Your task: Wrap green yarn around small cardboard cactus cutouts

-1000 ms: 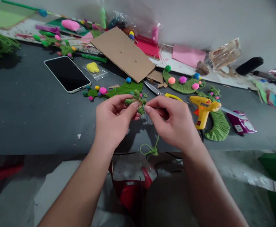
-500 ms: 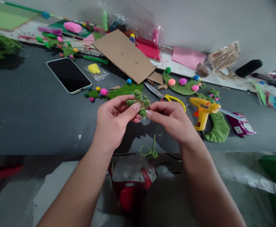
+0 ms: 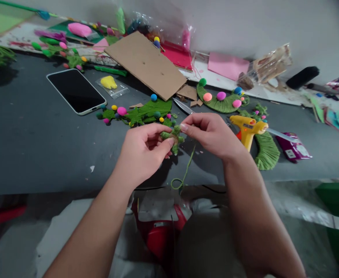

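Between the thumb and fingers of my left hand (image 3: 144, 152) is a small cardboard star (image 3: 174, 139), its points wrapped in green yarn and bare brown showing at its centre. My right hand (image 3: 211, 133) is closed in a pinch at the star's upper point, on the green yarn. From under that hand a loose tail of green yarn (image 3: 189, 164) hangs down, ending in a loop by the table's front edge. Just behind the star lie green leaf-like pieces (image 3: 150, 112) with coloured pom-poms. The scissors (image 3: 182, 106) are partly covered by my right hand.
A yellow glue gun (image 3: 247, 129), a green yarn-wrapped curve (image 3: 266, 152) and a purple packet (image 3: 293, 146) lie to the right. Left are a phone (image 3: 76, 91) and a small bag with a yellow lump (image 3: 109, 82). Cardboard (image 3: 147, 63) and a pom-pom-trimmed crescent (image 3: 218, 101) lie behind.
My right hand has moved from the star's right lower side up to its top point. The star has shifted slightly down and turned, and the yarn tail is drawn straighter.
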`<state>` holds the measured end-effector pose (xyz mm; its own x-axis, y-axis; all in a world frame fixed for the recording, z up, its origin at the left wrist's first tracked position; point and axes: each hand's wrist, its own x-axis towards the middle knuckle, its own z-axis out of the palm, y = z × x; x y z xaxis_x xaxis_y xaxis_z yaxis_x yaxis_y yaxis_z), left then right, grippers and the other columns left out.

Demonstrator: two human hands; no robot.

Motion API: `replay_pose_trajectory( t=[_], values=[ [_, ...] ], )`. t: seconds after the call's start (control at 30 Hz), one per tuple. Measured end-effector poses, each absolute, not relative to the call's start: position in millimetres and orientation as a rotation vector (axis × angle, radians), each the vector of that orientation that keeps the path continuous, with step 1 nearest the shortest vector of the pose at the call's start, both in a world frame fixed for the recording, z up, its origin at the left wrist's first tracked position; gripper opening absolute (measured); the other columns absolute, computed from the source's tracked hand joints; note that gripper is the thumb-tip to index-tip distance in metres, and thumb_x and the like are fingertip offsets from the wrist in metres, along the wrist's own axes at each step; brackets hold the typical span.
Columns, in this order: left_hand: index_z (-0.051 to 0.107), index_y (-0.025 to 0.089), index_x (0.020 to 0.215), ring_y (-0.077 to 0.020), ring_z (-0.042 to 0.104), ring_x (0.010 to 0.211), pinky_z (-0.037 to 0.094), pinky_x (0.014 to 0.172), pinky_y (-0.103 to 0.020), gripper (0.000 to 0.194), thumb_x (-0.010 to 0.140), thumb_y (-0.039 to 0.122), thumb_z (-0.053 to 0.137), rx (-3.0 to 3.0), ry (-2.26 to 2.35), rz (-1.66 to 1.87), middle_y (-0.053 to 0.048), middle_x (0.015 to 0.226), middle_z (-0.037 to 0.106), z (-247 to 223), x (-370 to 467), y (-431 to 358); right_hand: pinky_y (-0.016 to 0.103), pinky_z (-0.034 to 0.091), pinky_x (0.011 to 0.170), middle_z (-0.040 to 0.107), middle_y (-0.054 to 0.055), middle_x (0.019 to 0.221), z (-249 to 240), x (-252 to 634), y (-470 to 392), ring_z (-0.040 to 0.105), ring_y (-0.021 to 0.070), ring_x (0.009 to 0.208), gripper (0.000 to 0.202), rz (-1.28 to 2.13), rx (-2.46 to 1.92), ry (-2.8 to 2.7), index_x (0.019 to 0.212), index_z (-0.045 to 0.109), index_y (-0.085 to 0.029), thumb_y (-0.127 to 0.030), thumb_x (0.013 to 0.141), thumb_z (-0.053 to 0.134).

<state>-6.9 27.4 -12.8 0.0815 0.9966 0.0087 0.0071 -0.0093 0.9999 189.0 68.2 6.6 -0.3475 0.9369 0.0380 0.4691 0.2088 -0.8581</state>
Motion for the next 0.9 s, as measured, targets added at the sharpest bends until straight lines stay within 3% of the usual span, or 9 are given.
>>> replay_pose_trajectory(
  t=[0.13,0.4,0.7,0.9],
  values=[
    [0.076,0.019,0.089,-0.0158,0.065,0.053,0.051,0.050,-0.025,0.014,0.078,0.025,0.083,1.326,1.230,1.151,0.000,0.062,0.070,-20.3,-4.5,28.4,0.025,0.025,0.049,0.043,-0.006,0.056,12.8,182.9,63.3,0.034,0.0077,0.052,0.019,0.967,-1.370,-1.956,0.076,0.068,-0.015,-0.027,0.090,0.065],
    [0.075,0.018,0.088,-0.0159,0.064,0.052,0.048,0.048,-0.025,0.015,0.075,0.020,0.083,1.216,1.243,1.148,0.000,0.060,0.067,-26.0,0.3,32.2,0.026,0.026,0.049,0.044,-0.005,0.055,16.7,168.8,51.0,0.033,0.0086,0.052,0.017,0.798,-1.416,-1.978,0.073,0.067,-0.016,-0.021,0.089,0.064],
    [0.075,0.017,0.087,-0.0123,0.064,0.051,0.053,0.052,-0.023,0.017,0.073,0.018,0.084,1.029,1.200,1.301,0.003,0.060,0.068,-20.6,-1.4,35.2,0.028,0.040,0.066,0.067,0.001,0.077,13.0,165.4,37.1,0.053,0.0132,0.067,0.012,0.545,-1.213,-2.146,0.086,0.069,-0.017,-0.015,0.093,0.059],
    [0.075,0.015,0.092,-0.0115,0.067,0.054,0.060,0.060,-0.024,0.027,0.069,0.020,0.089,0.810,1.090,1.348,0.000,0.070,0.075,-24.7,-1.6,38.7,0.030,0.041,0.070,0.067,0.005,0.083,12.0,170.8,32.4,0.057,0.0166,0.076,0.017,0.387,-1.129,-2.262,0.092,0.069,-0.019,-0.014,0.096,0.054]
  ],
)
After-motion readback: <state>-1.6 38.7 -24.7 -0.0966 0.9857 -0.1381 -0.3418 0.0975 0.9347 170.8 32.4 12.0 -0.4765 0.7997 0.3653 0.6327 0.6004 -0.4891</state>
